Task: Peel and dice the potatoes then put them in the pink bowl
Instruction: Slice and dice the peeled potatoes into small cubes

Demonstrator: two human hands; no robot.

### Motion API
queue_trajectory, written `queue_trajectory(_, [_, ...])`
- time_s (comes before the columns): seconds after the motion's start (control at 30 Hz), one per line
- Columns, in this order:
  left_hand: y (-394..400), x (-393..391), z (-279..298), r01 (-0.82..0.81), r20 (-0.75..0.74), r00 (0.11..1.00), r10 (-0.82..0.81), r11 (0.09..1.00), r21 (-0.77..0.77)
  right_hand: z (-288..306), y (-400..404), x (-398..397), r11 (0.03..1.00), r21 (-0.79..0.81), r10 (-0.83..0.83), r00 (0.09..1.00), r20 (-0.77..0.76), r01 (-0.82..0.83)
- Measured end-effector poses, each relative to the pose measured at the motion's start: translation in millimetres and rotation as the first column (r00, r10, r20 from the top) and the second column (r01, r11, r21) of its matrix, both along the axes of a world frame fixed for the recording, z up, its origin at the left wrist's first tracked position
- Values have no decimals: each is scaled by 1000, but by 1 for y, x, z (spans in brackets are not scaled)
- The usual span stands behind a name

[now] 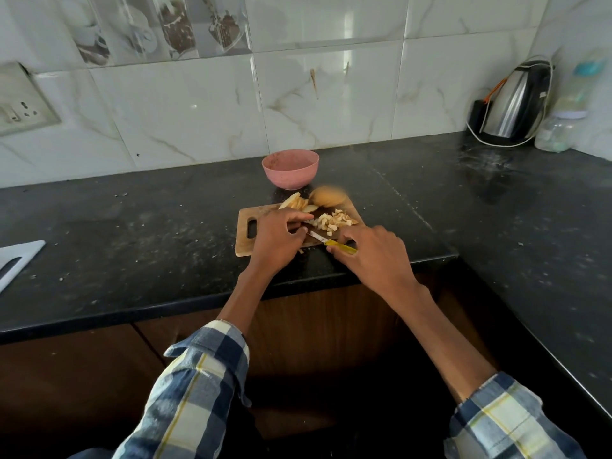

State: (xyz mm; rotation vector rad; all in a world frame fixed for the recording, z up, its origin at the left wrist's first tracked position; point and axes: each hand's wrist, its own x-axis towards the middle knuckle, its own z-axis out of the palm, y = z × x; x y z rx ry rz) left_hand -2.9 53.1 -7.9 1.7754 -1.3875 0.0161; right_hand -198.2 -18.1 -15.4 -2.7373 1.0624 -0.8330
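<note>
Potatoes [328, 197] lie on the wooden board [245, 240] on the table, part sliced, part diced [332, 220], behind both hands. Left hand [278, 240] curls its fingers over a strip; right hand [371, 251] grips the yellow-handled knife [331, 242]. Wet, firm pieces look slippery: pin them from above. Pink bowl [290, 168] stands just beyond.
</note>
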Motion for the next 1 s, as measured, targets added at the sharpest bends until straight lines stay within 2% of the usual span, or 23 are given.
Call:
queue_trajectory(0.23, [4, -2, 3, -19, 1, 1000, 19, 999, -47, -7, 3, 6, 996, 62, 49, 989, 138, -58])
queue_trajectory(0.37, [6, -5, 4, -20, -45, 999, 15, 994, -108, -9, 1, 9, 990, 115, 54, 976, 213, -80])
queue_trajectory(0.5, [10, -6, 9, -47, -117, 993, 24, 979, -199, -4, -6, 11, 964, 213, 76, 936, 344, -157])
queue_trajectory(0.57, [9, -6, 16, -45, -104, 994, 21, 972, -231, -1, -11, 14, 956, 227, 81, 912, 402, -185])
queue_trajectory(0.63, [6, -7, 24, -35, -105, 994, 5, 958, -286, 2, -16, 20, 962, 212, 56, 887, 458, -170])
queue_trajectory(0.73, [-1, -9, 36, -52, -182, 983, -13, 938, -344, 11, -26, 36, 972, 209, -21, 847, 532, -107])
queue_trajectory(0.83, [-8, -7, 35, -64, -198, 980, 5, 954, -292, 19, -37, 53, 981, 187, -65, 826, 560, -50])
queue_trajectory(0.93, [-15, 9, 22, -134, -114, 987, 114, 972, -192, 16, -46, 61, 986, 164, -71, 831, 552, -25])
queue_trajectory(1.0, [-23, 26, 14, -195, -111, 977, 184, 976, -96, 13, -50, 62, 987, 158, -74, 841, 535, -14])
